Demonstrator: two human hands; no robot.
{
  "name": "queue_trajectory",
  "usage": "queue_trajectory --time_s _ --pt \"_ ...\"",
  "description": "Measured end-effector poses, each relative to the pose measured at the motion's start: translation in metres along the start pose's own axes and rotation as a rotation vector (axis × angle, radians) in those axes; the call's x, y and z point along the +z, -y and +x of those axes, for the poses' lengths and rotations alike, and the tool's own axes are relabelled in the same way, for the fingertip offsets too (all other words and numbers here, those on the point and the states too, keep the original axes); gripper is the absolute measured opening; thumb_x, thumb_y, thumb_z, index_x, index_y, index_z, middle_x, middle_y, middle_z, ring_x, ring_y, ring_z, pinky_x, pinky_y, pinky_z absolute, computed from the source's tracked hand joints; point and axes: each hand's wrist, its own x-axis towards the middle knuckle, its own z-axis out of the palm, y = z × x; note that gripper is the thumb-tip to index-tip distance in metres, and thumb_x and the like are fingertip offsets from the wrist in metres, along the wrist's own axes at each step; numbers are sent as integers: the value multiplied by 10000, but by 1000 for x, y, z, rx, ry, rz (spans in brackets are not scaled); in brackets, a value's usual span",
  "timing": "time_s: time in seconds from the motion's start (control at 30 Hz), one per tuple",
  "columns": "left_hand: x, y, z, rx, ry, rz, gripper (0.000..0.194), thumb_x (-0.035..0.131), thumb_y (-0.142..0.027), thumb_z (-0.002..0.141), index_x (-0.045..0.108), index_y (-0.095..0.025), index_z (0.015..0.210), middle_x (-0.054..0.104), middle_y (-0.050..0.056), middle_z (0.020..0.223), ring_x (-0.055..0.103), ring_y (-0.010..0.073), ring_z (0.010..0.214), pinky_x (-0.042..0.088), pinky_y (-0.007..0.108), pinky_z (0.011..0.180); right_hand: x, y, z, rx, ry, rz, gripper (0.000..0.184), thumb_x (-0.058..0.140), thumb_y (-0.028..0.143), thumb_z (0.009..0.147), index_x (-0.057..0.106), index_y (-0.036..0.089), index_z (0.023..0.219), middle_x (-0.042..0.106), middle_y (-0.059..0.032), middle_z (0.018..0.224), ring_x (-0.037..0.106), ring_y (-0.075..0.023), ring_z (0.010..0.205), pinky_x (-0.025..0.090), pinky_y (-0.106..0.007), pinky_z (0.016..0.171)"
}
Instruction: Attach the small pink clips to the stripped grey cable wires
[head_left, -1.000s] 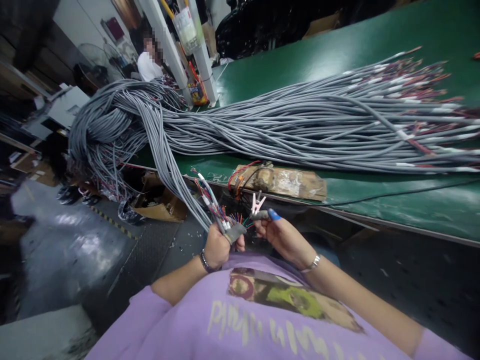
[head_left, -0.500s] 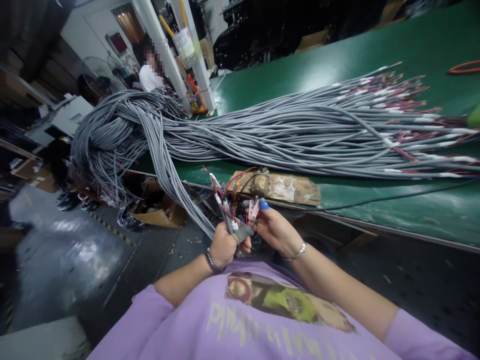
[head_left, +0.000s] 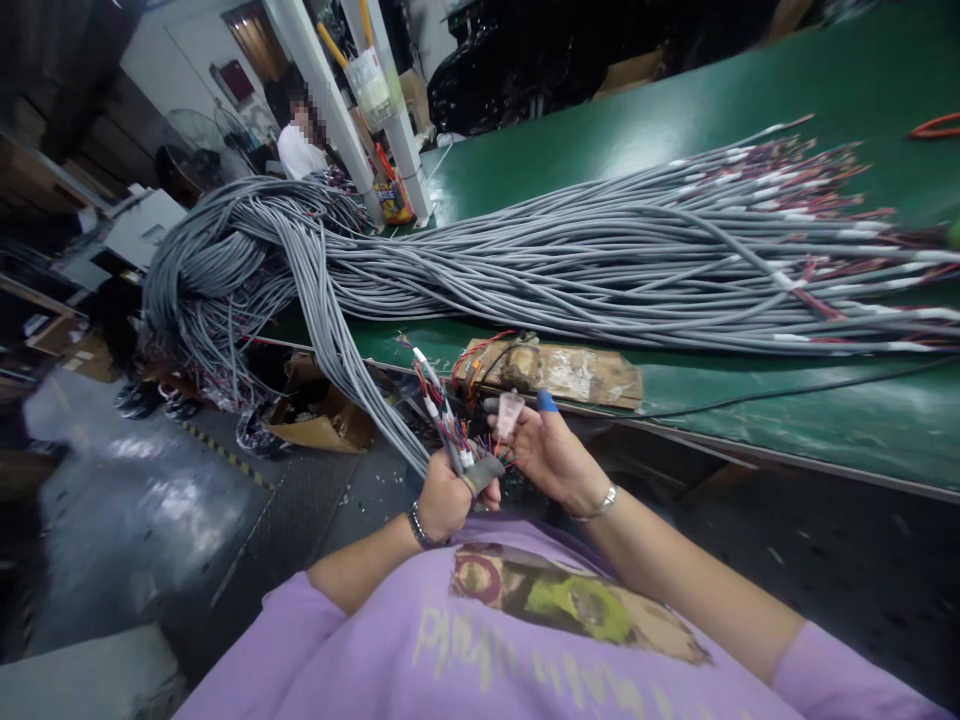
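Where the strand of cables (head_left: 334, 335) hangs off the bench (head_left: 540, 140) at left, it leads into your left hand (head_left: 441, 495), fingers wrapped around it, thumb across. Its held ends are already stripped, coloured wires (head_left: 459, 432) poking past white sleeves (head_left: 466, 459); whether every wire is finished is too small to tell. Just beside them is your right hand (head_left: 556, 462), thumb raised apart from a blurred pink clip (head_left: 510, 412); I cannot tell whether other fingers pinch it. The large cable bundle (head_left: 525, 260) extends rightward, outside your grasp.
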Motion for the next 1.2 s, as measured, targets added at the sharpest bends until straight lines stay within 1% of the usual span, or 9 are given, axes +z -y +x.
queue_trajectory --time_s 0.17,0.33,0.47,0.53,0.7,0.8,0.87,1.0,1.2 --pt "-2 9 0 56 -50 -8 480 706 -585 686 589 -147 529 594 26 465 547 117 395 468 228 422 -1 1 3 -34 -27 -27 275 653 490 766 701 220 770 703 -28 730 589 -155 639 456 -285 621" --pt "4 8 2 89 -78 -15 484 709 -590 682 604 -143 527 603 30 476 546 117 394 483 241 424 -3 -5 4 -55 8 -54 335 691 533 732 707 212 828 700 -28 730 571 -152 610 447 -295 608" --pt "9 4 4 90 -112 -11 504 711 -622 654 606 -141 545 598 25 473 539 113 389 468 233 406 -3 -9 4 -41 104 -73 437 678 601 721 694 201 896 658 -14 631 580 -178 583 442 -320 578" --pt "11 2 5 83 -132 -14 517 709 -642 637 602 -143 552 588 17 464 532 110 384 460 226 397 -3 -10 4 -45 113 -71 458 668 623 719 691 207 910 639 -4 592 586 -188 576 439 -324 565" --pt "12 -3 5 56 -125 -8 512 732 -640 601 592 -149 570 576 6 455 519 105 385 461 226 399 -2 -10 4 -60 87 -49 438 678 620 712 690 211 868 637 -8 586 583 -191 557 439 -331 551" --pt "12 -3 4 43 -105 4 523 728 -655 591 580 -154 570 573 2 451 504 97 377 465 227 406 0 -10 4 -6 78 -5 425 700 618 689 685 206 792 631 -4 577 551 -174 509 435 -325 526" --pt "11 -2 3 37 -95 13 529 722 -663 592 579 -154 570 576 5 454 509 99 377 470 229 410 1 -10 4 25 61 34 409 723 603 673 686 207 766 642 1 598 539 -161 506 438 -316 526" --pt "9 0 2 32 -99 15 522 718 -646 616 582 -146 555 585 16 463 533 113 385 489 242 417 -1 -9 4 -3 -2 128 379 757 576 653 699 225 786 692 6 727 571 -135 608 459 -274 598" --pt "2 5 -3 42 -86 -24 493 716 -613 654 604 -139 573 596 18 466 537 111 384 500 244 424 -6 -5 3 40 70 102 427 683 625 708 714 223 850 705 -17 775 578 -129 642 446 -247 574"
